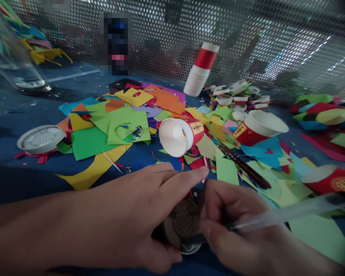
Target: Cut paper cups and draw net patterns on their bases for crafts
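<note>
My left hand [138,214] reaches in from the left, its thumb and fingers around the edge of a round, white-rimmed cup bottom [184,226]. Dark lines in a netted pattern are drawn on its face. My right hand [232,222] is closed around a pen [264,222] with a clear barrel, the dark tip over the lower part of the disc. My fingers hide part of the disc's rim. At the left lies a similar cup bottom [41,138], with a netted drawing and red paper pieces beneath it.
Colored paper scraps [100,122] cover the table's middle. A tipped paper cup [179,136], another cup [260,128] and a dark, slender tool [247,166] lie among them. Behind stand stacked cups [201,69] near a perforated metal screen [158,42]. A glass [25,76] stands left.
</note>
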### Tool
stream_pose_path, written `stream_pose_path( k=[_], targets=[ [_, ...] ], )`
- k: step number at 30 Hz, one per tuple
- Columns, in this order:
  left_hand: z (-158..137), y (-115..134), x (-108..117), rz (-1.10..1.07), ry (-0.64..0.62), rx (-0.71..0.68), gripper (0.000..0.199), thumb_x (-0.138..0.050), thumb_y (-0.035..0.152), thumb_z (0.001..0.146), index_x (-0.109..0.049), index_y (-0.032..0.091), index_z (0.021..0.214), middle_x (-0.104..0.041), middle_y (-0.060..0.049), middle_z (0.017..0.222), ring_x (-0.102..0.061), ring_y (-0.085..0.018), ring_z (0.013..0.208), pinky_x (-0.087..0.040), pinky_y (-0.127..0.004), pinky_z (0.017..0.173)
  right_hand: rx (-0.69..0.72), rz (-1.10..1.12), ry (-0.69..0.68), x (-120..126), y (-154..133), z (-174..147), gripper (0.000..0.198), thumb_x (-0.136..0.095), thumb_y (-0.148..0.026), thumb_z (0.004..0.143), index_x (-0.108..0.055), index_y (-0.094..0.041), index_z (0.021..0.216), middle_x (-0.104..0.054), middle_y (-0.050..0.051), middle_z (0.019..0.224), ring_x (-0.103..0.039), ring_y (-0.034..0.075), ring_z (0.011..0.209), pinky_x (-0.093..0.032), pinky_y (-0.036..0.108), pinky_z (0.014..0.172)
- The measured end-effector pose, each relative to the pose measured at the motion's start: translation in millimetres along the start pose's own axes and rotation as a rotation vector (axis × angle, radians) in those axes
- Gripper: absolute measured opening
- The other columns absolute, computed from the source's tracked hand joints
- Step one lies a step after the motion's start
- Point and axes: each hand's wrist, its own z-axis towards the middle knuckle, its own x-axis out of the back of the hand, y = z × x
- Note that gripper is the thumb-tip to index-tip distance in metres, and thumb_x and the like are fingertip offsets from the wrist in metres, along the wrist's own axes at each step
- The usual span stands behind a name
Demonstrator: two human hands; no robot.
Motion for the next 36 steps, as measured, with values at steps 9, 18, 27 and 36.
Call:
stream_pose_path(
  k=[9,18,27,36],
  targets=[
    [1.9,2.4,5.1,-0.008,-0.011,0.001,0.098,-0.075,0.033,0.067,-0.028,0.023,0.152,-0.060,-0.012,0.136,-0.058,-0.031,0.122,-0.053,-0.042,0.100,0.057,-0.045,0.069,-4.5,3.4,2.6,0.018,-0.056,-0.017,0.057,-0.040,-0.023,0.054,-0.047,-0.006,0.049,-0.037,0.009,0.044,-0.028,0.020,0.042],
    [1.4,0.7,5.0,-0.008,-0.025,0.004,0.098,-0.073,0.034,0.069,-0.025,0.025,0.154,-0.059,-0.011,0.135,-0.058,-0.031,0.122,-0.054,-0.043,0.099,0.041,-0.047,0.083,-5.6,-2.2,2.7,0.017,-0.055,-0.020,0.056,-0.039,-0.024,0.053,-0.045,-0.006,0.048,-0.036,0.009,0.044,-0.028,0.020,0.042],
    [-2.3,-3.3,-0.9,-0.023,-0.018,0.021,0.101,-0.076,0.041,0.068,-0.022,0.029,0.153,-0.056,-0.011,0.138,-0.057,-0.033,0.125,-0.055,-0.045,0.100,0.068,-0.066,0.105,-7.7,4.8,0.1,0.018,-0.056,-0.021,0.059,-0.039,-0.024,0.053,-0.045,-0.005,0.048,-0.036,0.009,0.044,-0.029,0.020,0.041],
    [-1.9,-1.7,0.6,-0.020,-0.007,0.002,0.100,-0.075,0.039,0.068,-0.024,0.029,0.154,-0.058,-0.010,0.136,-0.059,-0.033,0.122,-0.056,-0.043,0.098,0.025,-0.054,0.074,-5.5,-1.8,-1.5,0.019,-0.057,-0.017,0.058,-0.040,-0.023,0.055,-0.046,-0.005,0.051,-0.038,0.010,0.048,-0.030,0.021,0.044]
  ],
)
